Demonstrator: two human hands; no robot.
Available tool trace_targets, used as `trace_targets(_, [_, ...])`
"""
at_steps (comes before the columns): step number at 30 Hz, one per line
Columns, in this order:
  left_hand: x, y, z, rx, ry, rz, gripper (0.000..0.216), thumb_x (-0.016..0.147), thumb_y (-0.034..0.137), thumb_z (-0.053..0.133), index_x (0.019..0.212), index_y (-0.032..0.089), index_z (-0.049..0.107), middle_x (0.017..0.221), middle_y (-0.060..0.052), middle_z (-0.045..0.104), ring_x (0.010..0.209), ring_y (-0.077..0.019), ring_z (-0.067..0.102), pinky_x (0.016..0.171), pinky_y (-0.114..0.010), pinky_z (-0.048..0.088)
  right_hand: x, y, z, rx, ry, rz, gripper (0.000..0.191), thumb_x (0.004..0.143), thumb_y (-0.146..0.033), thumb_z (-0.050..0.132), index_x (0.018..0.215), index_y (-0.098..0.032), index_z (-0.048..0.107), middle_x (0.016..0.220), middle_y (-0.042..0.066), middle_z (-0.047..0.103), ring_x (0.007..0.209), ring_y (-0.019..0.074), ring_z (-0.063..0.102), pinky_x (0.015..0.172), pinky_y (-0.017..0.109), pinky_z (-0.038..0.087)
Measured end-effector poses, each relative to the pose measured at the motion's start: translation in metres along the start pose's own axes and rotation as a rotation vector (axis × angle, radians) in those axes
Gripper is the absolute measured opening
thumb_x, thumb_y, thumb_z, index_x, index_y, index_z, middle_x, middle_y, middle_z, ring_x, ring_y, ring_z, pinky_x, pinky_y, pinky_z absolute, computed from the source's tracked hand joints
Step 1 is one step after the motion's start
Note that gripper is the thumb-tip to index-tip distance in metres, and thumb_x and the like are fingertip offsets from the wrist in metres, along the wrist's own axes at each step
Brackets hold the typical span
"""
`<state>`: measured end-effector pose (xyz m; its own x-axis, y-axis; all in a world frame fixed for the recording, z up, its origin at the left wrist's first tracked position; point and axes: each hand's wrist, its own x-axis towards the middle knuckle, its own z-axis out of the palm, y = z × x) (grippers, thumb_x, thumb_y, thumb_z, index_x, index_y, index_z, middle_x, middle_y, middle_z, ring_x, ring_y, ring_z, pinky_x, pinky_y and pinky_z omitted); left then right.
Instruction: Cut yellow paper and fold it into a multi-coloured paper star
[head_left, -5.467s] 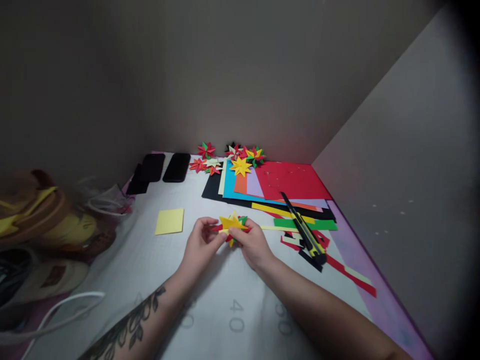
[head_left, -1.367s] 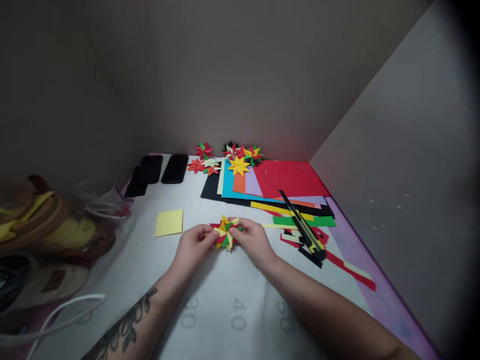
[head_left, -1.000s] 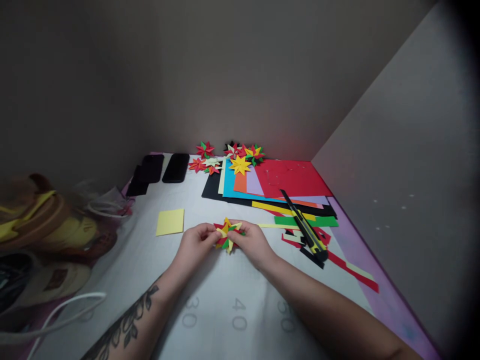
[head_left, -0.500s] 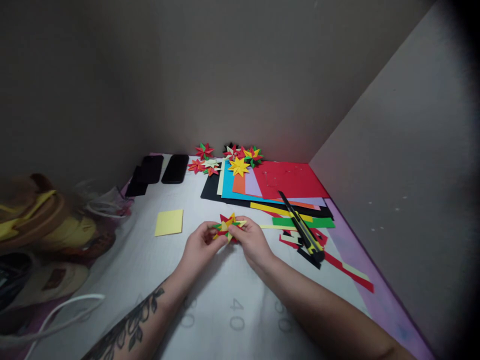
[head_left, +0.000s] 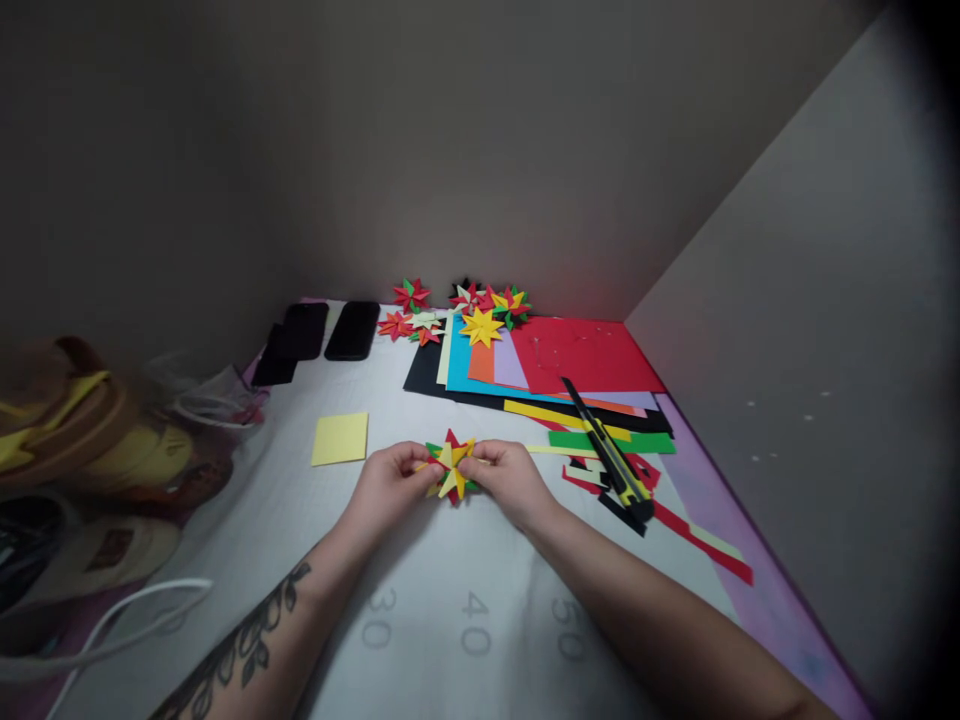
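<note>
Between my two hands is a folded paper star (head_left: 452, 472) with red, yellow, pale yellow and green points, its face turned towards me. My left hand (head_left: 397, 478) pinches its left points between thumb and fingers. On the other side, my right hand (head_left: 510, 480) is closed on the right points, the thumb pressed near the centre. My fingertips hide some of the points. A pad of yellow sticky notes (head_left: 340, 439) lies to the left of my left hand. Right of my right hand, a yellow and black utility knife (head_left: 611, 455) rests over paper strips.
Several finished paper stars (head_left: 481, 327) sit along the back wall. Coloured paper sheets (head_left: 592, 355) are stacked at the back right, with cut strips (head_left: 705, 545) in front. Black phone-like slabs (head_left: 352, 331) lie back left. Bags (head_left: 127, 440) and a white cable (head_left: 135, 605) crowd the left edge.
The paper star has been turned so that its points now spread upright and downward towards me. Both hands have shifted their grip slightly on it. The view has moved a little.
</note>
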<state>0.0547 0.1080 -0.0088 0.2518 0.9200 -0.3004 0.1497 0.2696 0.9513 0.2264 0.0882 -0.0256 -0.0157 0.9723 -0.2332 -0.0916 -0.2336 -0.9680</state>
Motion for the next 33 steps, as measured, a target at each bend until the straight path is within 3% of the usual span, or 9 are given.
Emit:
trace_targets(7, [0.000, 0.000, 0.002, -0.024, 0.002, 0.035, 0.022, 0.065, 0.032, 0.073, 0.073, 0.015, 0.061, 0.060, 0.000, 0.064, 0.054, -0.0123, 0.058, 0.051, -0.022, 0.040, 0.000, 0.002, 0.006, -0.027, -0.027, 0.006, 0.021, 0.066, -0.034, 0.072, 0.065, -0.014, 0.065, 0.058, 0.000, 0.062, 0.050, 0.0106, 0.051, 0.049, 0.023, 0.039])
trace_targets(10, [-0.004, 0.000, 0.010, -0.115, 0.070, 0.085, 0.030, 0.065, 0.030, 0.073, 0.088, 0.016, 0.061, 0.071, 0.000, 0.066, 0.061, -0.0126, 0.060, 0.059, -0.023, 0.046, 0.001, 0.004, 0.010, 0.001, 0.049, -0.017, 0.024, 0.067, -0.036, 0.072, 0.071, -0.013, 0.066, 0.065, 0.002, 0.064, 0.055, 0.0130, 0.055, 0.052, 0.025, 0.041])
trace_targets(13, [-0.006, -0.005, 0.019, -0.163, 0.049, 0.099, 0.038, 0.066, 0.030, 0.074, 0.097, 0.015, 0.058, 0.076, -0.001, 0.066, 0.066, -0.0137, 0.061, 0.063, -0.025, 0.049, 0.002, 0.006, 0.014, 0.054, 0.138, -0.036, 0.026, 0.067, -0.038, 0.072, 0.074, -0.014, 0.067, 0.069, 0.003, 0.066, 0.060, 0.0149, 0.057, 0.056, 0.026, 0.043])
trace_targets(17, [-0.004, -0.011, 0.021, -0.156, 0.053, 0.116, 0.027, 0.072, 0.029, 0.069, 0.092, 0.016, 0.056, 0.064, 0.002, 0.063, 0.058, -0.0103, 0.057, 0.058, -0.020, 0.044, 0.001, 0.006, 0.015, 0.164, 0.100, -0.029, 0.026, 0.067, -0.038, 0.072, 0.078, -0.014, 0.067, 0.071, 0.002, 0.066, 0.062, 0.0144, 0.056, 0.056, 0.025, 0.042])
trace_targets(22, [-0.003, -0.012, 0.016, -0.156, 0.051, 0.115, 0.025, 0.069, 0.028, 0.072, 0.085, 0.016, 0.056, 0.058, 0.005, 0.059, 0.051, -0.0072, 0.052, 0.052, -0.017, 0.039, -0.001, 0.004, 0.012, 0.158, -0.017, 0.045, 0.024, 0.063, -0.035, 0.074, 0.070, -0.014, 0.065, 0.059, -0.001, 0.060, 0.049, 0.0100, 0.046, 0.047, 0.022, 0.032])
trace_targets(26, [-0.002, -0.011, 0.016, -0.116, 0.018, 0.069, 0.032, 0.069, 0.029, 0.072, 0.095, 0.016, 0.058, 0.056, 0.004, 0.060, 0.051, -0.0093, 0.054, 0.053, -0.019, 0.041, -0.003, -0.001, 0.012, 0.185, -0.001, 0.056, 0.021, 0.062, -0.033, 0.072, 0.067, -0.014, 0.064, 0.058, 0.000, 0.058, 0.051, 0.0120, 0.049, 0.049, 0.024, 0.036])
trace_targets(29, [-0.002, -0.010, 0.016, -0.169, 0.008, 0.057, 0.047, 0.067, 0.031, 0.076, 0.108, 0.016, 0.058, 0.078, -0.003, 0.070, 0.071, -0.0148, 0.064, 0.065, -0.024, 0.048, -0.004, -0.006, 0.007, -0.017, 0.093, -0.137, 0.016, 0.069, -0.032, 0.068, 0.069, -0.016, 0.065, 0.064, 0.002, 0.060, 0.059, 0.0156, 0.054, 0.055, 0.028, 0.042])
trace_targets(31, [-0.004, -0.008, 0.014, -0.278, 0.050, 0.033, 0.052, 0.069, 0.038, 0.075, 0.112, 0.015, 0.057, 0.103, -0.010, 0.069, 0.091, -0.0189, 0.064, 0.078, -0.028, 0.049, -0.005, -0.008, 0.001, -0.302, 0.216, -0.472, 0.010, 0.075, -0.027, 0.065, 0.071, -0.019, 0.067, 0.069, 0.003, 0.061, 0.069, 0.0183, 0.056, 0.065, 0.033, 0.046])
trace_targets(33, [-0.007, -0.004, 0.011, -0.411, 0.032, -0.048, 0.054, 0.075, 0.049, 0.066, 0.115, 0.014, 0.057, 0.110, -0.014, 0.066, 0.099, -0.0216, 0.063, 0.085, -0.032, 0.049, -0.008, -0.010, -0.006, -0.601, 0.268, -0.864, 0.008, 0.079, -0.020, 0.063, 0.080, -0.024, 0.070, 0.079, 0.004, 0.064, 0.081, 0.0205, 0.056, 0.077, 0.038, 0.046])
